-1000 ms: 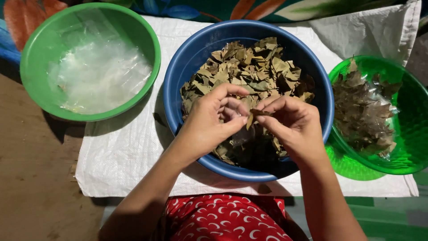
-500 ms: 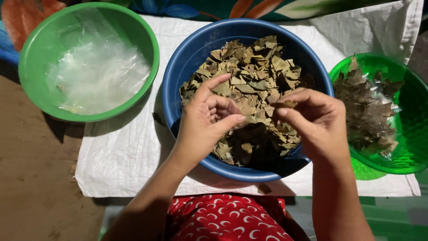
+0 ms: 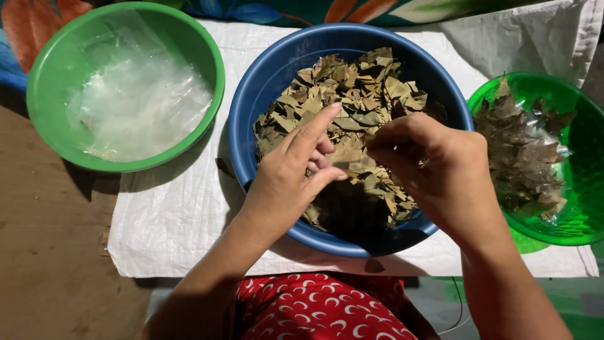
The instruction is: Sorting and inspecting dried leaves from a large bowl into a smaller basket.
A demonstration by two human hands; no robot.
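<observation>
Dried brown leaves (image 3: 352, 107) heaped in round blue plastic basin (image 3: 251, 126). Left hand (image 3: 289, 182) half open, empty, over heap. Right hand (image 3: 434, 170) pinched shut; contents cannot be told. Spillage over basin rim judged possible if leaves are flicked.

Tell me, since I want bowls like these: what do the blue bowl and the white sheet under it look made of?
The blue bowl looks like moulded plastic: even colour, smooth, slightly glossy wall, rolled rim. The white sheet looks like woven plastic sacking, going by its fine grid texture and faint sheen, though plain cloth cannot be ruled out.
</observation>
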